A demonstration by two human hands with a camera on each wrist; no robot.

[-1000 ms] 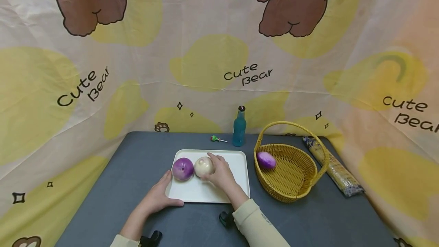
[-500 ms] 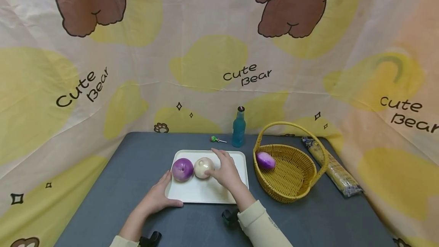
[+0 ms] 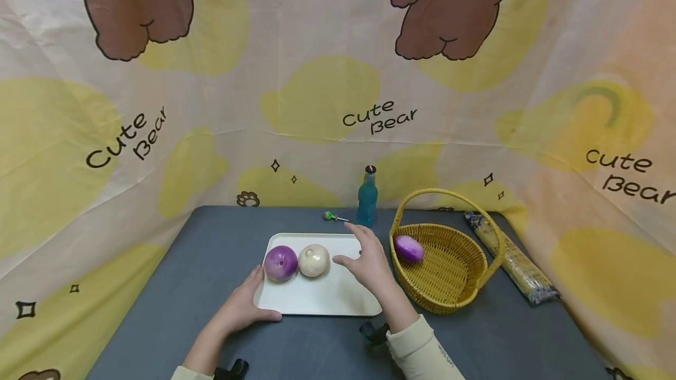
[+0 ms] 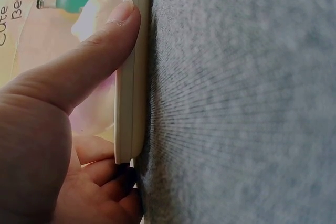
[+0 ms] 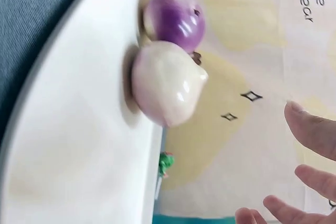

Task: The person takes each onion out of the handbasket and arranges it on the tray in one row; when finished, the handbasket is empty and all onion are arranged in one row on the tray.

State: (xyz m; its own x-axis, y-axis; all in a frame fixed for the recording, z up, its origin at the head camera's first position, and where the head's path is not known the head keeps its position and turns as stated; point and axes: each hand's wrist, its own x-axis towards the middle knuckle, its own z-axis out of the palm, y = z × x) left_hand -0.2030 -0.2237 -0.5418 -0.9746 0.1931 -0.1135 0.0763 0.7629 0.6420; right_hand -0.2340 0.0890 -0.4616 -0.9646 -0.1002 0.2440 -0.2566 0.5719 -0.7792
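On the white tray [image 3: 317, 298] a purple onion [image 3: 281, 263] sits at the left, with a white onion [image 3: 314, 261] close beside it. My left hand [image 3: 240, 304] holds the tray by its front left corner; in the left wrist view the thumb [image 4: 89, 59] lies on the rim and the other fingers are at the tray's side. My right hand [image 3: 369, 263] hovers over the tray's right part, thumb and fingers spread, holding nothing. In the right wrist view a gap separates its fingers from the white onion [image 5: 168, 85].
Right of the tray stands a yellow wicker basket [image 3: 449, 304] with a tall handle, a shiny purple oval thing [image 3: 409, 248] inside. Behind the tray are a blue bottle [image 3: 367, 198] and a small green-headed lollipop [image 3: 330, 216]. A long clear packet [image 3: 517, 263] lies far right.
My right hand has let go of the white onion and drawn away to the right, its fingers spreading. The white onion stays beside the purple one. My left hand keeps its place at the tray.
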